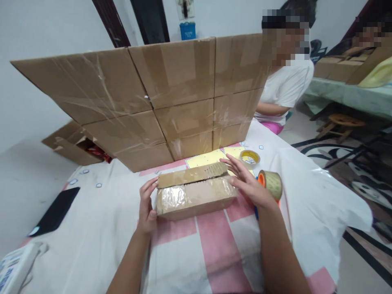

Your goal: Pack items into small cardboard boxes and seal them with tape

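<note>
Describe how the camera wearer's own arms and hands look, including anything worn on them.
The left hand and right hand are ungloved, with slim fingers. The left forearm and right forearm are slender and bare as far as they show: no sleeve, watch or bracelet is visible.

A wall of taped cardboard boxes is the landmark here. Left of its foot sits an open carton with something red inside; nearer than the wall's left end lie a flat black item and, nearer again, a white package with blue lettering. A blue container shows above the wall's top edge. Past its right end is a person in a white shirt — and farther right, a wooden stool near a cloth-covered table.
</note>
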A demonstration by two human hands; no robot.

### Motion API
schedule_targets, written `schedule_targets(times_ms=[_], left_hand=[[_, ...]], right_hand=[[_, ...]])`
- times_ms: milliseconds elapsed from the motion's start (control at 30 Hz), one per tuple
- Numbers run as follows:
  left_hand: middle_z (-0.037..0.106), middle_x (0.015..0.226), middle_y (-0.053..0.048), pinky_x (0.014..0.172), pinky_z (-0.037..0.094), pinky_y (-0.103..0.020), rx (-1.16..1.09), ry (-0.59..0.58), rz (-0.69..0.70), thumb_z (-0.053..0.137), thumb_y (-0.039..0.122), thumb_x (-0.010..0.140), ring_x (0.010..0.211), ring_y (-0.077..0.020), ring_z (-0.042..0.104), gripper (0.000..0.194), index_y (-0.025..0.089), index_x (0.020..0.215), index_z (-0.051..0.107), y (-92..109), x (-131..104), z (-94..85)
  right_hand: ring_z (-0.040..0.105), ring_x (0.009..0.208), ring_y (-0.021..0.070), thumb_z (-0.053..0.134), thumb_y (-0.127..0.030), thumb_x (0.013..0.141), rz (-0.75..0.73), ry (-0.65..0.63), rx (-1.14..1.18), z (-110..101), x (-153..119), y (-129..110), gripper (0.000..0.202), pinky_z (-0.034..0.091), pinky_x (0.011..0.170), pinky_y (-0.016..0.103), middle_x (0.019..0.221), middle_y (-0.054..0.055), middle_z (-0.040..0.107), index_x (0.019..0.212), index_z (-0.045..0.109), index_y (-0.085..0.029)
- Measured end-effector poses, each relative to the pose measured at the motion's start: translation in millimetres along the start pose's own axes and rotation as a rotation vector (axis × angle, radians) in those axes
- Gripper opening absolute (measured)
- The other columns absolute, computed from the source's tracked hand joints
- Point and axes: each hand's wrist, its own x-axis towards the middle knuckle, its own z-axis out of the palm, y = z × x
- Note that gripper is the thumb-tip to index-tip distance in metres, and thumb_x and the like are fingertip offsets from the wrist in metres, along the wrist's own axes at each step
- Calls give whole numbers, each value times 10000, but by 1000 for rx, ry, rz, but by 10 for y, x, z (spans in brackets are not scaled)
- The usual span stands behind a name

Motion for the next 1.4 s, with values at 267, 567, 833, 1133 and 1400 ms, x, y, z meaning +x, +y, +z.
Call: schedule_targets(times_ms=[267, 567, 833, 1133, 1400], left_hand=[[484, 1449, -125, 1158, 322, -587, -12, -53, 32, 329, 696, 948, 1381, -336, 420, 636, 307, 1410, 529, 34, -12, -45], [583, 1371, -124, 1154, 333, -614, -21, -95, 107, 360, 683, 945, 1359, -355, 463, 629, 274, 1380, 557, 97, 37, -64], [585, 1334, -123, 1120, 363, -592, 70, -97, 103, 306, 697, 944, 1304, -346, 481, 641, 275, 1346, 571, 124, 27, -74], [568, 1286, -117, 1098, 375, -583, 32, 1, 68, 277, 750, 919, 1244, -328, 486, 654, 280, 1237, 603, 48, -57, 50], [511, 1358, -134, 1116, 360, -570, 18, 132, 71, 180, 756, 926, 1307, -319, 458, 711, 269, 1305, 533, -87, -204, 283]], right_hand=[[481, 1404, 258, 573, -292, 915, -34, 100, -67, 134, 73, 20, 567, 501, 1064, 442, 1555, 88, 469, 1470, 458, -311], [480, 1411, 262, 579, -299, 918, -45, 98, -84, 132, 72, 29, 562, 490, 1085, 461, 1549, 84, 477, 1468, 464, -323], [481, 1420, 260, 599, -330, 934, -29, 120, -52, 133, 73, 58, 545, 443, 1148, 489, 1573, 79, 458, 1465, 475, -321], [507, 1402, 256, 674, -390, 900, 13, 174, 24, 152, 112, 122, 480, 431, 1169, 469, 1497, 83, 551, 1359, 578, -288], [610, 1296, 267, 683, -420, 835, -62, 166, 85, 195, 229, 210, 442, 482, 1104, 461, 1367, 97, 664, 1243, 656, -251]])
